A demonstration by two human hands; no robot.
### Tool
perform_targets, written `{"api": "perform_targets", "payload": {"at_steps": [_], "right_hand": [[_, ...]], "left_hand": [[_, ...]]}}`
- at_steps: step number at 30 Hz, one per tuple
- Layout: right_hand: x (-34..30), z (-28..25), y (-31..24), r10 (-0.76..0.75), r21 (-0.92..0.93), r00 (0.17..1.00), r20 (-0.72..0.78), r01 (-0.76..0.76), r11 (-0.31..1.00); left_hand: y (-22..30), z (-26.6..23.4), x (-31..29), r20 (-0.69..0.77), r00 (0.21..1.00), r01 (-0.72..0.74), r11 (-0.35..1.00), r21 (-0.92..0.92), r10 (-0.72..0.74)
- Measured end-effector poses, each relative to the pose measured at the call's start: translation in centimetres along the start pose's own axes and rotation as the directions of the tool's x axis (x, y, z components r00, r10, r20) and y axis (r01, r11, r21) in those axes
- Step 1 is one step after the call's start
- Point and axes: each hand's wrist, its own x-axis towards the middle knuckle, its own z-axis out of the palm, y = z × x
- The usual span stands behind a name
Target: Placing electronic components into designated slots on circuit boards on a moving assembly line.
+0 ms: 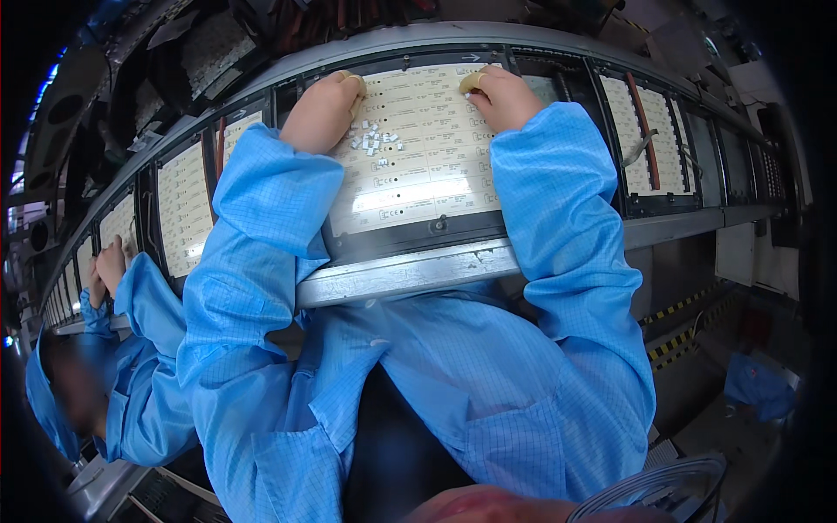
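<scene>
A cream-white panel (414, 166), printed in rows with small dark dots, lies in a dark frame in front of me. Several small white block-shaped parts (372, 142) are strewn over its left half. My left hand (321, 113) is over the panel's upper left edge, fingers curled together and yellow covers on the fingertips; what they hold, if anything, is hidden. At the upper right corner my right hand (506, 98) pinches a small white part (468, 95) between yellow-covered fingertips, close to the panel's surface.
A metal rail (405, 277) runs along the near side of the line. More panels lie in frames left (185, 205) and right (621, 139). Left of me a co-worker in a blue coat (157, 383) works at another panel. Yellow-black striped tape (676, 349) marks the lower right.
</scene>
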Motion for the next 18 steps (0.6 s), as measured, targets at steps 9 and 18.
{"api": "perform_targets", "payload": {"at_steps": [9, 18], "right_hand": [[0.2, 0.5, -0.4, -0.054, -0.226, 0.998, 0.039, 0.061, 0.972], [0.1, -0.3, -1.1, 0.041, -0.142, 0.998, 0.051, -0.033, 0.989]], "left_hand": [[-0.8, 0.5, 0.0, -0.022, 0.995, 0.099, 0.987, -0.128, -0.102], [-0.5, 0.7, 0.3, -0.022, 0.998, 0.059, 0.993, -0.106, -0.062]]}}
